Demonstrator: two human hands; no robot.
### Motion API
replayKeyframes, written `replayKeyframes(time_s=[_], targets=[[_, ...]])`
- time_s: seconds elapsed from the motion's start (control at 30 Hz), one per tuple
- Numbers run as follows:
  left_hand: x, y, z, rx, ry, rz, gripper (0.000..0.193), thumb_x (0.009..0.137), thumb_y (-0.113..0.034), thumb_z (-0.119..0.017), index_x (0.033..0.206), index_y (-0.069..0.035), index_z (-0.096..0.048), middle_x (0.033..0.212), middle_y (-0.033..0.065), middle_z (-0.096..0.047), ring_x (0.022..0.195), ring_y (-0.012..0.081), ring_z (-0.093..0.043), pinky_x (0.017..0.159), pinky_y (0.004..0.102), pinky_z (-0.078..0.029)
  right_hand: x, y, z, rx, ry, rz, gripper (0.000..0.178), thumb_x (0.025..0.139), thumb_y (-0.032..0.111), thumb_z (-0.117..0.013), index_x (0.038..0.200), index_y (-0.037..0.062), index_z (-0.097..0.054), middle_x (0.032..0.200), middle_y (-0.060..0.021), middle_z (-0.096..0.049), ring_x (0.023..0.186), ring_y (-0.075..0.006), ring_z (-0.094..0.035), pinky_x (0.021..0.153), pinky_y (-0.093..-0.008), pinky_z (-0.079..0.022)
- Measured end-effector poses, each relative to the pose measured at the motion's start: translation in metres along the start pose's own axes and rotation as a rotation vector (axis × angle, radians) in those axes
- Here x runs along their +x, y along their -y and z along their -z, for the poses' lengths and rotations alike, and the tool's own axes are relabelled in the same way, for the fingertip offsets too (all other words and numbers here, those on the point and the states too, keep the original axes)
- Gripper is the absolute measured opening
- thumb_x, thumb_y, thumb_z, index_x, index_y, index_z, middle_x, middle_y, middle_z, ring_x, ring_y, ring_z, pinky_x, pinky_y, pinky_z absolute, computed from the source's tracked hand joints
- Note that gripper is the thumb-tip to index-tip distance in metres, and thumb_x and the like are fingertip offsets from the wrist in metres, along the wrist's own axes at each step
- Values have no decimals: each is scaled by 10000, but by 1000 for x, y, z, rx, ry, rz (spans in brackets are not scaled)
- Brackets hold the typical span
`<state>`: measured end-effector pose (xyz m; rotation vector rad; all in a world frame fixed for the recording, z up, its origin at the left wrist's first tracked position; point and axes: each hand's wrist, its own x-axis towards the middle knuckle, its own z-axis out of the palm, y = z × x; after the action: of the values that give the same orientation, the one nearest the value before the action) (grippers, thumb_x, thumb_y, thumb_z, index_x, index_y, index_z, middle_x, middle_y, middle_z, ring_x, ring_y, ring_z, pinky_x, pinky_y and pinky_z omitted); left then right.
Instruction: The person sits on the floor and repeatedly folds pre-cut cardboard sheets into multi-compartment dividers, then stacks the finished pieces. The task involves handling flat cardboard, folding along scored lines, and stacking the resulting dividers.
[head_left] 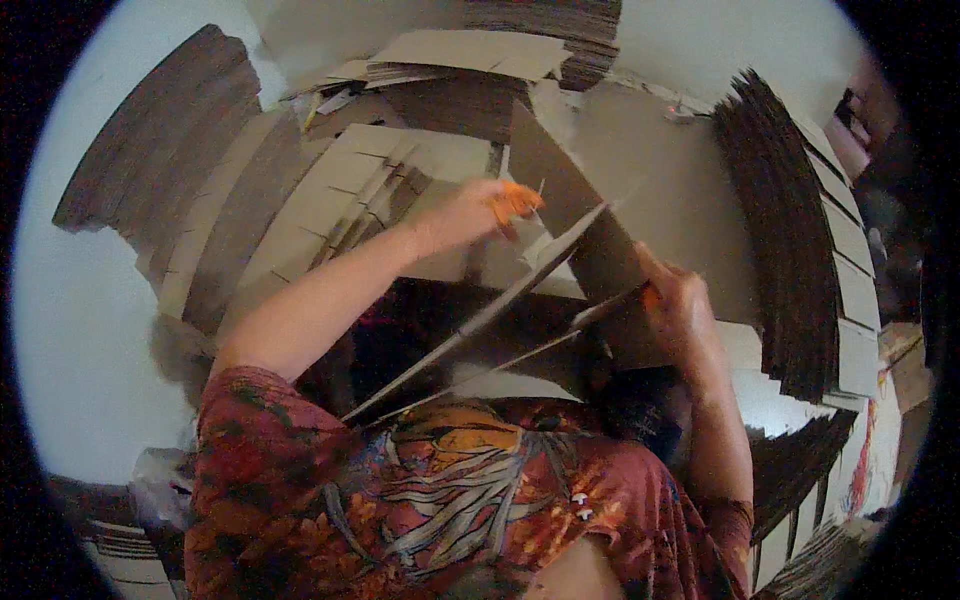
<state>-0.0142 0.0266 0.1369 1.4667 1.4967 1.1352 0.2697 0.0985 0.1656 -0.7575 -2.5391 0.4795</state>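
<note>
My left hand [480, 212], with orange covers on its fingertips, reaches forward and presses on a flat cardboard blank [565, 185] that stands tilted in front of me. My right hand [680, 300], also with an orange fingertip cover, grips the right edge of the same folded cardboard piece. Its lower flaps [480, 335] slant down toward my chest. Beneath the left hand lies a fanned stack of flat cardboard blanks [330, 200].
Tall stacks of flat cardboard stand at the right [790, 240], at the far left [160, 130] and at the back [545, 30]. More stacked sheets lie at the lower right [800, 470]. My patterned red shirt [450, 500] fills the lower middle.
</note>
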Motion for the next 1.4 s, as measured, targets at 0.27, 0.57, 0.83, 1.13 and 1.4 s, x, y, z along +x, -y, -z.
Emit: replayKeyframes(time_s=[0.27, 0.57, 0.83, 1.13, 1.4], targets=[[-19, 136, 140, 1308, -733, 626, 692, 794, -490, -572, 1332, -123, -338, 1395, 188, -279, 1282, 286, -293, 1015, 401, -293, 11, -9, -20, -81, 195, -89, 562, 678, -96, -497, 1225, 35, -474, 1014, -255, -566, 927, -400, -557, 793, -420, -444], [-34, 161, 197, 1237, -615, 674, 328, 786, -325, -598, 929, -31, -628, 985, 180, -616, 941, 325, -593, 781, 440, -479, 2, -17, -22, 78, 127, -9, 539, 714, -83, -498, 1240, 32, -460, 959, -278, -569, 901, -429, -549, 776, -411, -439], [-14, 89, 169, 770, -544, 504, 247, 781, -222, -573, 901, -7, -601, 721, 129, -612, 621, 241, -613, 549, 362, -493, -12, -17, -12, 182, -45, 185, 580, 696, -139, -469, 1251, 29, -446, 952, -243, -577, 848, -419, -560, 744, -393, -452], [26, -10, 43, 448, -107, 255, 206, 794, -148, -544, 957, -24, -573, 619, 56, -529, 466, 145, -506, 407, 294, -422, -18, -29, -20, 95, -153, 308, 571, 701, -82, -509, 1251, 62, -454, 788, -185, -570, 675, -379, -574, 620, -416, -475], [37, 2, 37, 370, -7, 254, 241, 841, -142, -522, 1034, 2, -529, 675, 31, -530, 448, 96, -478, 381, 259, -396, -24, -27, 1, 140, -111, 199, 554, 703, -77, -488, 1240, 53, -454, 819, -202, -578, 710, -391, -576, 634, -429, -471]])
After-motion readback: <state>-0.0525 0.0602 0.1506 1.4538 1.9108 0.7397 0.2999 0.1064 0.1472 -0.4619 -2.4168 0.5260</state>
